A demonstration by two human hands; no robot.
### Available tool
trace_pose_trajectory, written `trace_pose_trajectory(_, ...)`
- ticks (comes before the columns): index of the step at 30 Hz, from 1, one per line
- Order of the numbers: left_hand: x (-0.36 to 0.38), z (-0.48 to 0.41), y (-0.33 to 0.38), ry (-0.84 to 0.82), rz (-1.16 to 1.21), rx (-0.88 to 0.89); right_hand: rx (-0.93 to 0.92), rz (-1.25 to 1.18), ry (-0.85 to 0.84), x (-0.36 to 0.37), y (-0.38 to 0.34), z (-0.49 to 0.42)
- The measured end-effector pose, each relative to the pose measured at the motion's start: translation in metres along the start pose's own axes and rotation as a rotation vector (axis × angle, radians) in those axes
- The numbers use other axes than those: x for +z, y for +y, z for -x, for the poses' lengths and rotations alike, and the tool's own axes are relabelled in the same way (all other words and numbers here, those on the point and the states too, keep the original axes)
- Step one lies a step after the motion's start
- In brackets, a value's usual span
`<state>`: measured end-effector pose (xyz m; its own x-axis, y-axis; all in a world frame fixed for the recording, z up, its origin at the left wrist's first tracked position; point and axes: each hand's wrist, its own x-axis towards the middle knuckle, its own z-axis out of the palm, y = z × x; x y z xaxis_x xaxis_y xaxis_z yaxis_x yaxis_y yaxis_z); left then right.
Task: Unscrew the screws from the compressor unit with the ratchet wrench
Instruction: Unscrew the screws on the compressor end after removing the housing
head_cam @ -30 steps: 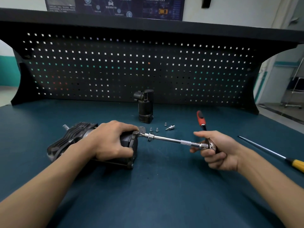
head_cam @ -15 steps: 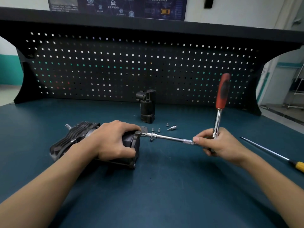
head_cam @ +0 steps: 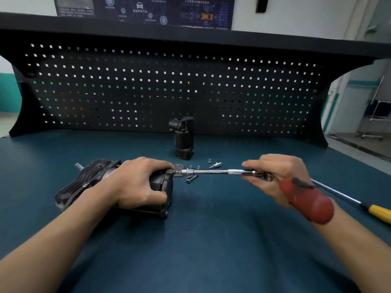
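Firmly, my left hand (head_cam: 135, 182) holds the compressor unit (head_cam: 84, 182) down on the counter (head_cam: 211, 240), fingers (head_cam: 160, 164) curled round its right end. My right hand (head_cam: 275, 176) grips the ratchet wrench (head_cam: 213, 171) at its head. The bar runs level into the unit's end and the red handle points back toward me. Loose screws (head_cam: 191, 179) lie just beside the bar, and a screwdriver (head_cam: 378, 212) lies to the right.

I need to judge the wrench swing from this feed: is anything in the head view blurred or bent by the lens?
Head view: the wrench has its red handle smeared by motion blur, while the metal bar and the compressor look sharp; head view also: the wide lens bows the pegboard and the shelf above it, and the light is dim and soft.
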<state>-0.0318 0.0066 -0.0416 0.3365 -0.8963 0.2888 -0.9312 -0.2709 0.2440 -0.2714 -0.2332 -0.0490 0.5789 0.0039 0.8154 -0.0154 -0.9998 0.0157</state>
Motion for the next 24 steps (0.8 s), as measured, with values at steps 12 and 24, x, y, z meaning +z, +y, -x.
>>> trace_pose_trajectory(12, 0.002, -0.004, -0.001, 0.007, -0.008, 0.007, 0.448, -0.299, -0.316, 0.006, -0.003, 0.006)
trace_pose_trajectory(24, 0.002, -0.003, -0.003, 0.007, -0.028, 0.010, 1.385, -1.158, -0.661, 0.008, -0.001, -0.003)
